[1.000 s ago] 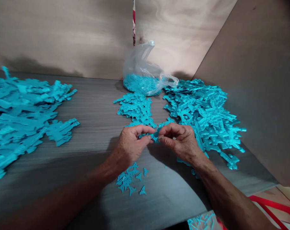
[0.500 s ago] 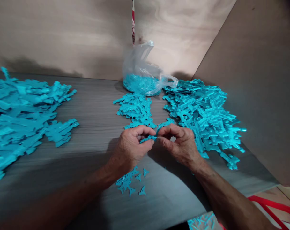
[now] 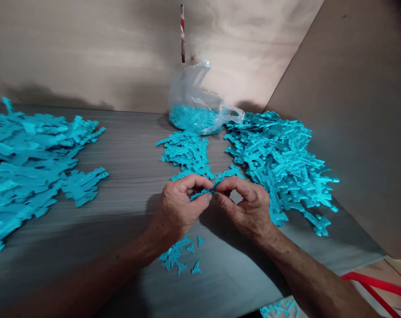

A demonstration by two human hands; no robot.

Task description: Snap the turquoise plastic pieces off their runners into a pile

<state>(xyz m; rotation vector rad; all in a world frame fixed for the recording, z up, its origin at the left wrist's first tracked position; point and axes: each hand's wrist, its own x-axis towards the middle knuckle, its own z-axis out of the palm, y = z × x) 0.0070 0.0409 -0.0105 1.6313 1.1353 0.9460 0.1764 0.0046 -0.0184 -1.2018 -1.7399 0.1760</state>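
Between my two hands is a thin turquoise plastic piece (image 3: 201, 193), mostly covered by fingers. My left hand (image 3: 183, 205) pinches it between thumb and forefinger. From the other side, the thumb and forefinger of my right hand (image 3: 248, 205) close at the piece's right end. Below my left wrist lie several small three-pointed turquoise pieces (image 3: 173, 255) on the grey table (image 3: 121, 247). Just beyond my fingers sits a small heap of flat turquoise pieces (image 3: 189, 152).
A clear plastic bag (image 3: 195, 117) with turquoise pieces stands at the back. Large turquoise piles lie left (image 3: 31, 163) and right (image 3: 279, 159). Wooden panels (image 3: 104, 53) border the back and right. At the lower right, a container of turquoise sticks (image 3: 279, 308) sits below the table edge.
The view has tilted up slightly. Both hands keep nearly the same place, with the right fingertips shifted a little against the piece.
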